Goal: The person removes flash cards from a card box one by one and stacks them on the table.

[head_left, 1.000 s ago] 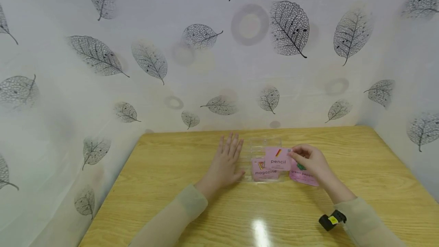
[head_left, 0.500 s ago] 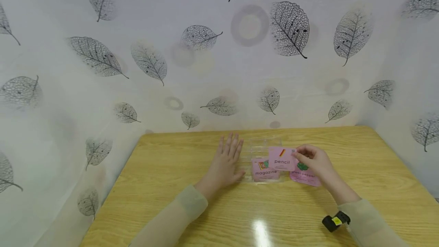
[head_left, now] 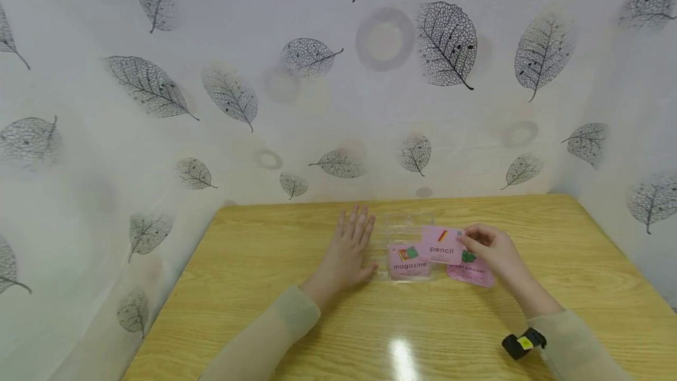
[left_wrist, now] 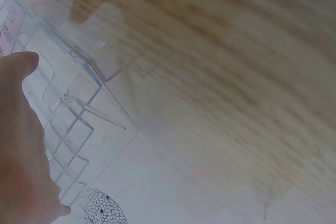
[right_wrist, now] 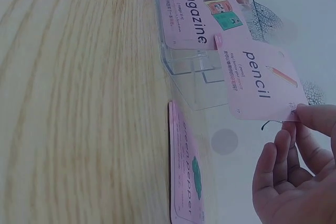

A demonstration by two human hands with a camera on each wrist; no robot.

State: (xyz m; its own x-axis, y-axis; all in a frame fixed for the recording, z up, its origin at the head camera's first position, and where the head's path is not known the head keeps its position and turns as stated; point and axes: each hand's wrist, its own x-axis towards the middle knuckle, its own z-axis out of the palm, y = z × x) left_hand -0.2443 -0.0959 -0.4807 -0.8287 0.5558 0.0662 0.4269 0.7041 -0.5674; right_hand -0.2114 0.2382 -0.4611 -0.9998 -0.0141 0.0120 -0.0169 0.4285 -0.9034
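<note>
My left hand: fingers straight, touching the left side of the clear box, pointing at the back edge of the worktop.
Clear box: near the middle of that back edge, divided inside.
Magazine card: at the box's near side, print towards me.
Pencil card: held up off the worktop by the box's right end, overlapping the magazine card's corner from where I look.
Green pepper card: on the worktop, just right of the box.
My right hand: thumb and finger pinch the pencil card's upper right corner.
</note>
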